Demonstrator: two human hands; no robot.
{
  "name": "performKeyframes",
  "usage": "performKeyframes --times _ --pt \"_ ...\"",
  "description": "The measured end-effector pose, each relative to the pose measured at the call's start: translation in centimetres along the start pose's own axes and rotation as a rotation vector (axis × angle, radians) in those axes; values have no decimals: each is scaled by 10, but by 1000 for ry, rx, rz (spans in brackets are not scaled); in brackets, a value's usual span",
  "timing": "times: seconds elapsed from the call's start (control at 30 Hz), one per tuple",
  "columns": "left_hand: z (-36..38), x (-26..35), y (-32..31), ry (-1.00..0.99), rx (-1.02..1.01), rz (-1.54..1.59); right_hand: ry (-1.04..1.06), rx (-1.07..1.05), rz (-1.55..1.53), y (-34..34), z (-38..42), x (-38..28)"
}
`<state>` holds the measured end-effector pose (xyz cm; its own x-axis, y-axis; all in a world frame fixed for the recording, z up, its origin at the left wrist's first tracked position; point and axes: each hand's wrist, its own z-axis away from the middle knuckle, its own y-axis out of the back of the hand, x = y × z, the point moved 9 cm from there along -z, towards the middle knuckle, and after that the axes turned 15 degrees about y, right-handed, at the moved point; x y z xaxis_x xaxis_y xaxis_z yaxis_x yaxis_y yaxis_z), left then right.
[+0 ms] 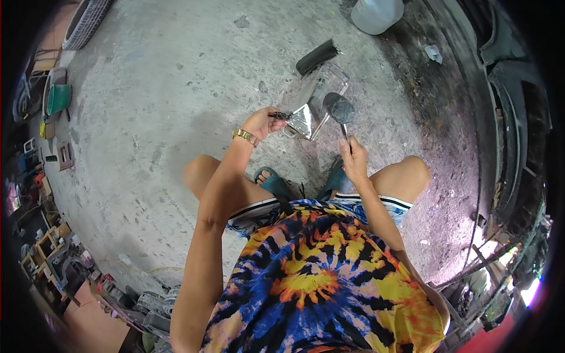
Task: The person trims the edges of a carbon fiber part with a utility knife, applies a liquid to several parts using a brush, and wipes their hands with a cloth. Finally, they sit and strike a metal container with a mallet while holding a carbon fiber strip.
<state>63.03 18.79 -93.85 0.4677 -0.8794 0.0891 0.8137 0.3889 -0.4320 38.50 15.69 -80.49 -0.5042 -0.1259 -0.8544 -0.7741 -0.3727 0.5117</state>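
My left hand (pixel 263 125), with a gold-coloured watch on the wrist, is closed round the black handle (pixel 278 116) of a scraper. Its shiny fan-shaped blade (pixel 301 122) overlaps the near end of a flat rectangular metal piece (pixel 318 88) lying on the floor. In my right hand (pixel 355 159) is the handle of a mallet with a black head (pixel 339 108). The mallet head is over the right side of the metal piece. Just beyond it lies a dark cylinder (pixel 318 57) with a ragged end.
I squat on a stained concrete floor (pixel 147 106) with my sandalled feet below my hands. A whitish plastic container (pixel 377 15) and a crumpled white scrap (pixel 434 54) are ahead on the right. Dark panels (pixel 518 135) line the right side; a green bucket (pixel 59 99) stands far left.
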Motion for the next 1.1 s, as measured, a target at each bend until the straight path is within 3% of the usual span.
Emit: performKeyframes --times 0.3,0.47,0.6,0.67,0.7,0.77,0.9,1.03,1.1 --pt "-11 -33 13 161 -16 54 -130 -162 89 -39 -1 19" --pt "2 -30 34 221 236 -161 -170 -165 111 -40 2 24" --pt "1 -33 52 236 327 -409 -169 -123 106 -45 2 23" --pt "30 14 56 -313 994 -1246 -156 -86 117 -43 1 20" --pt "35 14 55 -315 989 -1248 -166 -108 122 -43 2 20" --pt "74 20 -12 -1144 508 -1337 -176 -125 125 -46 1 25" --pt "57 36 -32 -831 346 -1359 -233 -81 -20 -35 0 45" --pt "90 80 -71 -820 488 -1414 -368 -31 -135 20 -19 14" --pt "101 96 -78 -839 491 -1365 -299 5 -159 49 -40 -25"
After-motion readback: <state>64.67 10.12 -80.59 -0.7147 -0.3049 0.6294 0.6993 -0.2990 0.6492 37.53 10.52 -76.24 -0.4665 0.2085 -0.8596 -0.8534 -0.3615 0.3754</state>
